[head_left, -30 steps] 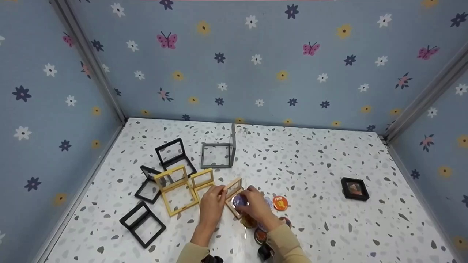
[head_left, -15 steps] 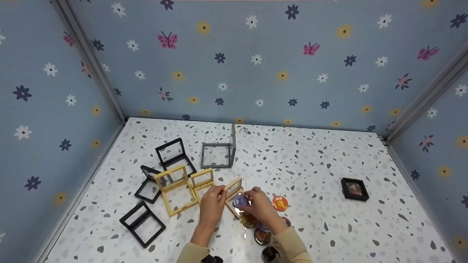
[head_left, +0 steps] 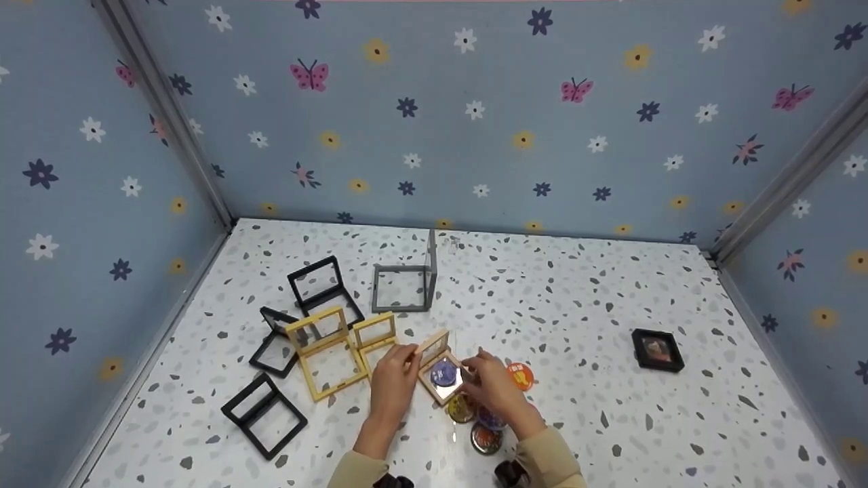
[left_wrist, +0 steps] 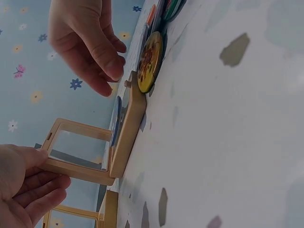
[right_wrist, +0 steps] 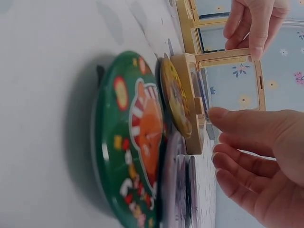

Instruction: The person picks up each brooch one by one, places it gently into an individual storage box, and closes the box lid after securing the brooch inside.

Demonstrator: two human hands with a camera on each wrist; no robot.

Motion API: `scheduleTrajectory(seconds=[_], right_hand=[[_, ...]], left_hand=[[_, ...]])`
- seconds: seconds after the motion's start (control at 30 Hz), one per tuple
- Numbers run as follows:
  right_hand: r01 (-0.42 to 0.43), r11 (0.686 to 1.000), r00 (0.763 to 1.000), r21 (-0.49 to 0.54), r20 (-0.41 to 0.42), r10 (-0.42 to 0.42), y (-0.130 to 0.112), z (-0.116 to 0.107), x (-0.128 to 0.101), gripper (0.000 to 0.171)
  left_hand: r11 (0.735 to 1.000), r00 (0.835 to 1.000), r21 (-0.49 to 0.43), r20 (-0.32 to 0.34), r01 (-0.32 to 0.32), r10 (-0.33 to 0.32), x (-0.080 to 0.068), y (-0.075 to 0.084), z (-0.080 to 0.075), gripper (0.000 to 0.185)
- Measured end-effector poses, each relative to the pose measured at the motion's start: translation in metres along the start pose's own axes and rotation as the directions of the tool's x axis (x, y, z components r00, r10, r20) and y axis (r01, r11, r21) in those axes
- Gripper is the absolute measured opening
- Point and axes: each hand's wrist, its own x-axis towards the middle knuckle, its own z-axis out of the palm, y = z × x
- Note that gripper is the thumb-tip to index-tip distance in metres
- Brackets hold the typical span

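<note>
My left hand (head_left: 393,383) pinches the raised lid of a small light-wood-coloured display frame (left_wrist: 128,137) between thumb and fingers. The frame stands hinged open on the table, its clear window upright. A round purple badge (head_left: 443,373) lies on the clear film in the frame's base. Just to the right of the base is my right hand (head_left: 500,393), its fingers loosely bent and holding nothing. In the right wrist view, its thumb tip overlaps the base's edge. Close by lie a yellow badge (head_left: 461,409), an orange badge (head_left: 521,377) and a green badge (right_wrist: 126,137).
Several opened frames stand on the left: a large yellow frame (head_left: 313,383), a small yellow frame (head_left: 371,342), black ones such as the front black frame (head_left: 254,440), and a grey frame (head_left: 375,291) behind. A closed black frame (head_left: 668,367) with a picture lies far right.
My right hand has let go of the purple badge and drawn back to the right, leaving it lying in the frame. The left hand keeps its hold on the lid.
</note>
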Motion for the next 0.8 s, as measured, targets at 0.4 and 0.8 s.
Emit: scheduleTrajectory(seconds=[0.4,0.8], right_hand=[[0.031,0.998,0.999,-0.048,-0.01,-0.032,0.0042,0.0014,-0.0014,0.022],[0.018,0.997,1.0,-0.071,-0.009,-0.019,0.006,0.0045,0.0014,0.015]], left_hand=[[1.0,1.0,-0.005,0.003,0.004,-0.004,-0.0019,0.003,-0.0001,0.012],[0.998,1.0,0.057,0.017,-0.01,0.009,-0.0075,0.0086,-0.0004,0.011]])
